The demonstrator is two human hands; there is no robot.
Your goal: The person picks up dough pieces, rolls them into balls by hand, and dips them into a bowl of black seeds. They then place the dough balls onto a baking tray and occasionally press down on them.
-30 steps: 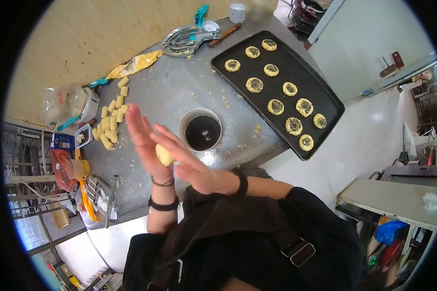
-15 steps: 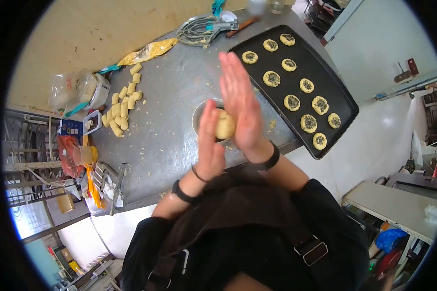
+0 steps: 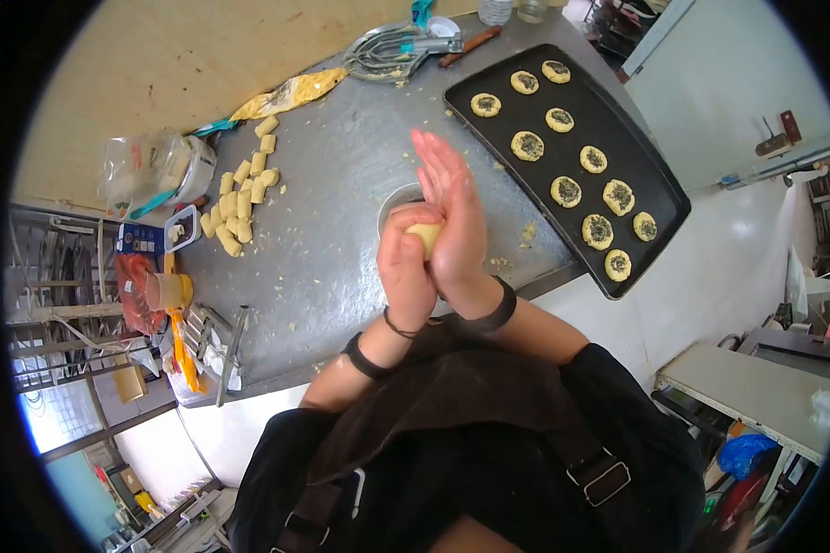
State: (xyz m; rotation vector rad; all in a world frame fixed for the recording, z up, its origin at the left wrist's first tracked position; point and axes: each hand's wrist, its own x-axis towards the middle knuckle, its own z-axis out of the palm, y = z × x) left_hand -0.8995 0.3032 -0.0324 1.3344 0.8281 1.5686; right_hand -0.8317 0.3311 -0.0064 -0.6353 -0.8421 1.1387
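Observation:
Between my palms sits a pale yellow dough ball (image 3: 425,237), partly covered by fingers. My left hand (image 3: 408,276) curls over its near left side, fingers bent around it. Against the right side presses the palm of my right hand (image 3: 459,230), its fingers stretched out and pointing away from me. Both hands hold the ball together. Below them a round metal bowl (image 3: 389,205) stands on the table, mostly hidden. Several short dough pieces (image 3: 244,205) lie in a group to the left.
A dark baking tray (image 3: 576,253) with several dark-topped dough rounds stands at the right, over the metal table's (image 3: 318,194) edge. At the back are mixer beaters (image 3: 387,57) and a yellow piping bag (image 3: 295,94). A small plastic box (image 3: 183,229) is at left.
My left fingers have gone from straight to curled over the dough ball, and the hands have closed in on it. The view has shifted slightly.

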